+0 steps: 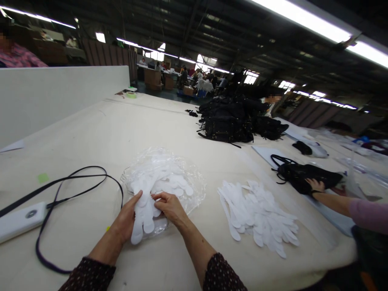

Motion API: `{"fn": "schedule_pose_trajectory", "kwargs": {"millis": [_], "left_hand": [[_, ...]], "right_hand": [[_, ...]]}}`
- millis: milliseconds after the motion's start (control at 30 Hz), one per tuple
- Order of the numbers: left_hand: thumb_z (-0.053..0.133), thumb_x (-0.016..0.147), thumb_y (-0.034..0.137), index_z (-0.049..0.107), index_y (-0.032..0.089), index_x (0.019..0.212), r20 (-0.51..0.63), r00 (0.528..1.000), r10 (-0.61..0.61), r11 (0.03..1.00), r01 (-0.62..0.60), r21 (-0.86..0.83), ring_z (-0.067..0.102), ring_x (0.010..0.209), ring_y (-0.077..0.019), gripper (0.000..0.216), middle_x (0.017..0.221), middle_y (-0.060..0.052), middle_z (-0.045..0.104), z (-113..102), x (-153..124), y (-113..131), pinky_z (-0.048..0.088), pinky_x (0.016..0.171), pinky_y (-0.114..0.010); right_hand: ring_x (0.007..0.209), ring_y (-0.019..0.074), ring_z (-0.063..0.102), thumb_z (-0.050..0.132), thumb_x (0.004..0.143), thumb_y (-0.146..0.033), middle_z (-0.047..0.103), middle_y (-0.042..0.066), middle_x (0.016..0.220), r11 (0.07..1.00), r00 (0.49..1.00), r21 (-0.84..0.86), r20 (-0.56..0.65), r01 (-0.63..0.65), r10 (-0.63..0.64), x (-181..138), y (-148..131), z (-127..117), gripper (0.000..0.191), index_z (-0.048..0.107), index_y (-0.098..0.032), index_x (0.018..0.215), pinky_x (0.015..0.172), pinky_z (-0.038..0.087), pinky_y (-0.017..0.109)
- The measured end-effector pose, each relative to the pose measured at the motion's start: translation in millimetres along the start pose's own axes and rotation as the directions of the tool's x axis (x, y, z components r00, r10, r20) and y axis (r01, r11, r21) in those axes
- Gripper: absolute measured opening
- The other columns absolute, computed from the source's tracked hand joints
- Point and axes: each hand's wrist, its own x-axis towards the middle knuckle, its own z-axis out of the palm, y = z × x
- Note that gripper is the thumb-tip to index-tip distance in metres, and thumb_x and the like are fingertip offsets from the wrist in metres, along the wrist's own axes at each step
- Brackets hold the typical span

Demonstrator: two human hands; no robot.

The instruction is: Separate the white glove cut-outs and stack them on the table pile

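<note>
My left hand is closed on a few flat white round-ended pieces, its thumb on top and its other fingers mostly hidden. At their right edge, my right hand pinches with thumb and forefinger. More white pieces of the same kind lie just beyond, in a clear crinkled plastic bag spread flat on the table. To the right of my hands is a loose, fanned pile of white pieces.
A white device with a looped black strap lies on the table at left. Black bags are heaped at the back. On the right, a co-worker's hand rests on a black handbag. Green tape sits near the white partition.
</note>
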Motion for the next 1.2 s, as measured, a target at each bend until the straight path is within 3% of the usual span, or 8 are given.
{"fn": "schedule_pose_trajectory", "kwargs": {"millis": [100,200,300,500,633,833,1033,1200], "left_hand": [[0.052,0.093,0.036,0.067,0.011,0.113,-0.025,1.000,-0.006,0.998,0.005,-0.059,0.074,0.071,-0.0279,0.035,0.081,-0.013,0.077,2,2,0,0.062,0.063,-0.038],[0.052,0.093,0.027,0.067,0.009,0.112,-0.055,0.998,-0.041,0.997,0.037,-0.066,0.075,0.070,-0.0280,0.030,0.079,-0.013,0.077,1,5,-1,0.063,0.063,-0.039],[0.058,0.090,0.021,0.068,0.005,0.106,-0.085,0.995,-0.045,0.998,0.041,-0.045,0.075,0.069,-0.0279,0.025,0.075,-0.014,0.076,0,7,-2,0.062,0.064,-0.037],[0.062,0.085,0.010,0.066,0.010,0.111,-0.135,0.989,0.062,0.998,-0.062,0.009,0.075,0.073,-0.0249,0.026,0.078,-0.010,0.077,7,8,-6,0.062,0.067,-0.034],[0.063,0.084,0.007,0.066,0.011,0.111,-0.126,0.988,0.087,0.996,-0.083,0.036,0.074,0.073,-0.0241,0.028,0.080,-0.009,0.077,10,9,-8,0.062,0.068,-0.033],[0.055,0.092,0.029,0.067,0.009,0.111,-0.083,0.996,0.028,1.000,-0.029,-0.007,0.073,0.071,-0.0267,0.029,0.083,-0.013,0.076,7,8,-1,0.062,0.064,-0.037],[0.050,0.095,0.022,0.063,0.011,0.119,-0.115,0.993,0.015,0.999,-0.019,-0.031,0.073,0.069,-0.0227,0.030,0.075,-0.009,0.075,4,12,-4,0.061,0.062,-0.033],[0.055,0.090,0.013,0.064,0.010,0.117,-0.044,0.998,0.049,0.997,-0.051,-0.051,0.074,0.077,-0.0234,0.028,0.086,-0.011,0.076,0,15,-8,0.062,0.069,-0.034]], "right_hand": [[0.061,0.0110,0.056,0.066,0.071,-0.024,0.070,-0.001,0.078,1.000,0.999,-0.003,0.048,0.018,-0.018,-3,1,8,0.025,0.074,-0.020,0.094,0.056,0.041,0.021],[0.067,0.0133,0.059,0.069,0.072,-0.028,0.072,0.000,0.078,0.988,0.998,-0.146,0.049,0.054,-0.047,-7,-3,9,0.019,0.075,-0.021,0.088,0.059,0.043,0.022],[0.073,0.0149,0.063,0.064,0.077,-0.030,0.073,0.000,0.077,0.948,0.994,-0.306,-0.031,0.093,-0.107,-9,-11,4,0.015,0.075,-0.022,0.082,0.064,0.044,0.022],[0.075,0.0136,0.061,0.054,0.087,-0.044,0.072,-0.001,0.076,0.902,0.948,-0.425,-0.249,0.077,-0.199,4,-25,-1,0.031,0.072,-0.022,0.076,0.070,0.043,0.023],[0.065,0.0127,0.056,0.064,0.079,-0.046,0.064,-0.002,0.062,0.929,0.968,-0.367,-0.218,0.035,-0.123,21,-24,2,0.028,0.071,-0.020,0.071,0.061,0.040,0.022],[0.067,0.0116,0.058,0.059,0.082,-0.040,0.066,-0.001,0.072,0.973,0.970,-0.219,-0.214,0.066,-0.113,30,-15,-3,0.025,0.071,-0.018,0.077,0.061,0.045,0.021],[0.059,0.0096,0.054,0.067,0.074,-0.037,0.063,-0.003,0.069,0.994,0.966,-0.070,-0.237,0.088,-0.102,22,-23,-11,0.028,0.070,-0.017,0.093,0.053,0.043,0.020],[0.052,0.0093,0.051,0.067,0.073,-0.034,0.062,-0.003,0.063,0.997,0.990,0.010,-0.112,0.083,-0.081,11,-21,-5,0.024,0.072,-0.018,0.089,0.049,0.040,0.021]]}}
